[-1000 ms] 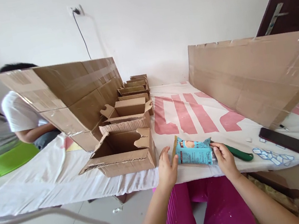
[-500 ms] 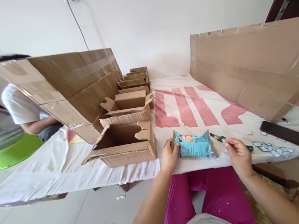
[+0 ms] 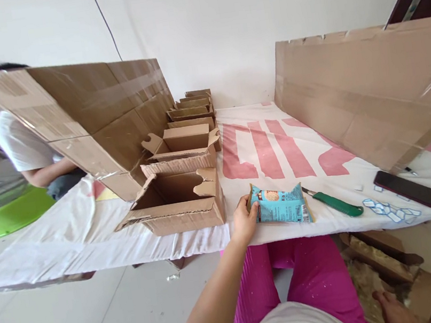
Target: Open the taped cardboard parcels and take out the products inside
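Observation:
My left hand (image 3: 245, 219) is closed around the left end of a blue snack packet (image 3: 281, 204), which lies at the table's front edge. Printed text and a barcode show on the packet. Low at the right, my right hand (image 3: 393, 308) hangs below table height, beside cardboard pieces (image 3: 423, 289). Its fingers appear stretched and slightly apart, with nothing visible in them. A green-handled utility knife (image 3: 337, 202) rests on the cloth just right of the packet.
Several open cardboard boxes (image 3: 185, 217) form a row left of the packet. Tall cardboard walls (image 3: 100, 95) flank both sides. A phone (image 3: 412, 191) and blue-edged stickers (image 3: 392, 210) lie at right. Another person (image 3: 24, 141) sits behind the left wall, near a fan on a green base (image 3: 13, 216).
My right hand has moved from above the knife down past the table edge to the lower right, uncovering the knife handle. My left hand still holds the packet. The view has shifted slightly.

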A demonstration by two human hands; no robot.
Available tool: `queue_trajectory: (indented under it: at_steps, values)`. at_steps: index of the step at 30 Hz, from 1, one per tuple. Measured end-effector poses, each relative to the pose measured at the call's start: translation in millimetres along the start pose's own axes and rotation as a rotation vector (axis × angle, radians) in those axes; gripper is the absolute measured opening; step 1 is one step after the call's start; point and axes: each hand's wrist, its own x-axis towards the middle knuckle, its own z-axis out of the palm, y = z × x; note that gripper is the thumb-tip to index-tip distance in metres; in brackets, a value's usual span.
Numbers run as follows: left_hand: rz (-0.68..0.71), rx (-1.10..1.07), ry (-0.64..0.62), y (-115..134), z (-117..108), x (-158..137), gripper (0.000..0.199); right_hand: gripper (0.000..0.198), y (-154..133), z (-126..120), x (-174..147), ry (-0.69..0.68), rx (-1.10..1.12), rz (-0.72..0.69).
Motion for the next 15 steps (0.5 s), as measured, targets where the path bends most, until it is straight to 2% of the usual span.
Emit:
queue_trajectory:
  at_steps: [3,6,10,15]
  values:
    - [0.014,-0.007,-0.008,0,-1,0,0.029,0.040,-7,9,-5,-0.165,-0.129,0.036]
    - [0.026,-0.016,-0.009,-1,-1,0,0.030,0.043,-15,3,4,-0.191,-0.157,0.037]
    - [0.029,-0.026,-0.017,0,-1,-1,0.031,0.030,-9,-6,15,-0.209,-0.109,0.040]
    - [0.028,-0.030,-0.013,1,-2,-2,0.030,0.018,2,-13,17,-0.171,-0.085,-0.036]
